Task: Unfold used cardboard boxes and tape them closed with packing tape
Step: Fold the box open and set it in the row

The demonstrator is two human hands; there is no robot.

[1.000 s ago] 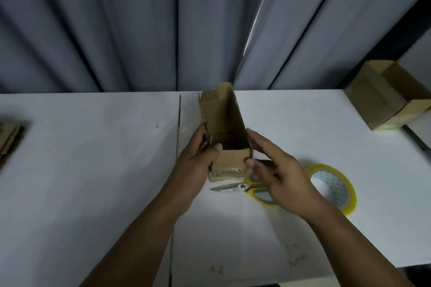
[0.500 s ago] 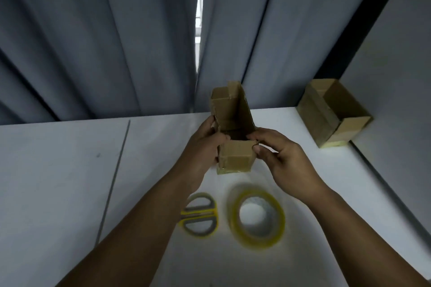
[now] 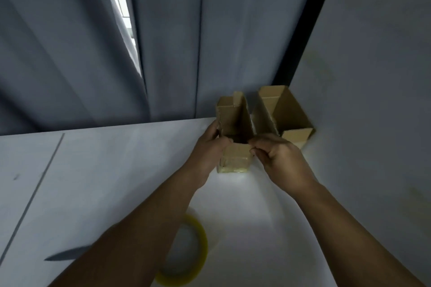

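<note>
Currently: both arms stretched forward | left hand point(image 3: 210, 147) curls around small box point(image 3: 235, 140) near-left rim | right hand point(image 3: 277, 158) pinches near-right rim | box upright, open-topped, on white surface point(image 3: 116, 170), just beside second open box point(image 3: 289, 114) | tape roll point(image 3: 198, 256) near, under left forearm

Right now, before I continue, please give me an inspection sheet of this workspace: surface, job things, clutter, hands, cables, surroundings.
Surface: white table, dark seam line on its left part.
Job's things: small cardboard box upright, top open, tape at its base; second box open, behind it by the wall; tape roll partly hidden by the left forearm.
Clutter: dark blade, likely scissors, blurred.
Hands: left hand and right hand both grip the small cardboard box.
Cables: nothing seen.
Surroundings: grey curtains; wall on the right.
</note>
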